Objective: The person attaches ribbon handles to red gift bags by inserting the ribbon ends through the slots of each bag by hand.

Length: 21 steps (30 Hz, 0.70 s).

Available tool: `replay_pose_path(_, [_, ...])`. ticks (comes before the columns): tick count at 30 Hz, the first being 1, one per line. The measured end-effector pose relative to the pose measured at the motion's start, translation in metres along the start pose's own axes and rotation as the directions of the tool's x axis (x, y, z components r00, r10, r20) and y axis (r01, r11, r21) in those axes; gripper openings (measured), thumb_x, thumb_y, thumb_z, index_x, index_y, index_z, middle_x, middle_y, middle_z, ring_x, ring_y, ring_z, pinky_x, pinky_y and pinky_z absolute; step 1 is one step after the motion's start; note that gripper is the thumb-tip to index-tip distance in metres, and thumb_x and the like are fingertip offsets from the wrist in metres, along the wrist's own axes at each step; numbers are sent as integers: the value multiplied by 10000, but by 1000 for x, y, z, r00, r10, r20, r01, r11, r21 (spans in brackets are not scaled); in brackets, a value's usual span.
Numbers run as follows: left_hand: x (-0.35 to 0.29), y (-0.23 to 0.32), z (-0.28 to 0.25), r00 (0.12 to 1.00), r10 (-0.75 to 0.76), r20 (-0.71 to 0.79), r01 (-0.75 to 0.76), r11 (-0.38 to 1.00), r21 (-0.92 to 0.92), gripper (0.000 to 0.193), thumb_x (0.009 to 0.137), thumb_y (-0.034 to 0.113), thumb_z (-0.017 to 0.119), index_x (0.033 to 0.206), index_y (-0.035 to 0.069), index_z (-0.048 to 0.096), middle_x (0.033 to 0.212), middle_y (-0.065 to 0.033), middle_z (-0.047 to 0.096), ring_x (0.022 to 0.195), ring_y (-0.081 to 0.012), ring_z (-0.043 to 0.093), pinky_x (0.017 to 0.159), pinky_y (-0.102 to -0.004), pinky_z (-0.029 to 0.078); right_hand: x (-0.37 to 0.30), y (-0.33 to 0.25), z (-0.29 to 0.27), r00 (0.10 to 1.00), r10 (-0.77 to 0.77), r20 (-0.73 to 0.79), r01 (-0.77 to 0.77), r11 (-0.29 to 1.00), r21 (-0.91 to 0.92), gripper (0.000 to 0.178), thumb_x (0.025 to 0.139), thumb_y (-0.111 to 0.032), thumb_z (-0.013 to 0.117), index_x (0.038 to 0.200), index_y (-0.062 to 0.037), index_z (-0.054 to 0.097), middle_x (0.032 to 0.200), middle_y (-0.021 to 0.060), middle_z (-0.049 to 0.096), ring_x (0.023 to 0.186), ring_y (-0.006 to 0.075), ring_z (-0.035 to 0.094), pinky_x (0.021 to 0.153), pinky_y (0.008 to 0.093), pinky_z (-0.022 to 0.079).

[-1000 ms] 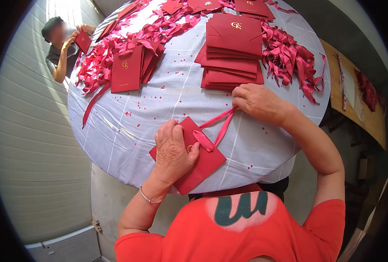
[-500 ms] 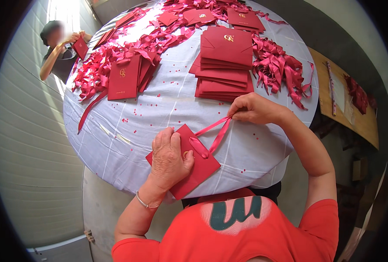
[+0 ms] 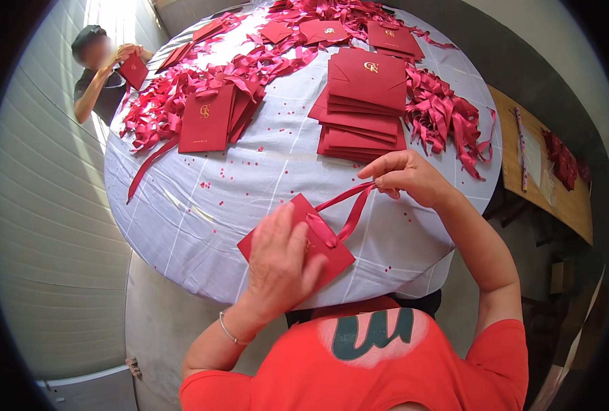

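Observation:
A red card envelope lies near the front edge of the round table, which has a white cloth. My left hand presses flat on the envelope, fingers spread. A red ribbon runs from a knot on the envelope up to my right hand, which pinches its two ends and holds them taut above the cloth.
A stack of red envelopes sits beyond my right hand, with a pile of loose ribbons to its right. More envelopes and ribbons lie at the left. Another person at the far left holds a red envelope. A wooden bench stands at the right.
My right hand has kept pulling the ribbon ends up and to the right, drawing the ribbon tighter. My left hand stays pressed on the envelope.

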State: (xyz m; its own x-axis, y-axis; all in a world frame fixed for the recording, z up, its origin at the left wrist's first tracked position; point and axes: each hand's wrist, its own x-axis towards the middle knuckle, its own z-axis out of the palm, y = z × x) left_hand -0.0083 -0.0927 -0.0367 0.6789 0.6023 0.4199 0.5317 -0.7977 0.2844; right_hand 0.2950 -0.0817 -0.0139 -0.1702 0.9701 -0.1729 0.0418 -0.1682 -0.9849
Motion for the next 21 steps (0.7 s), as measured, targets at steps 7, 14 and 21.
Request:
replay_pose_path(7, [-17,35,-10,999,19,31,-18,999,-29,853,713,268,803,1353,-143,417,1398,-362,439,1323,-494,430,1119,-577,301,-37,-57,69,986,-128,112,92,956,277,191,865,8,596,1013,48,710,784,80,665,581,97,558,516,238,449])
replay_pose_path(14, [-53,34,-46,945,-218,-245,78,874,-479,427,921,5,516,1324,-128,465,1203,-208,641,1107,-268,630,965,-386,492,-52,-118,108,837,-496,230,407,846,343,134,918,-28,639,1015,32,708,876,53,715,720,53,629,596,218,496])
replay_pose_path(21, [-6,-2,-26,822,-498,276,469,317,-825,542,884,-19,597,1384,-58,391,1308,-176,565,1170,-234,573,1002,-339,454,15,-95,67,898,-421,-129,403,904,-140,247,918,-179,681,1009,50,699,834,91,705,688,118,664,600,284,541])
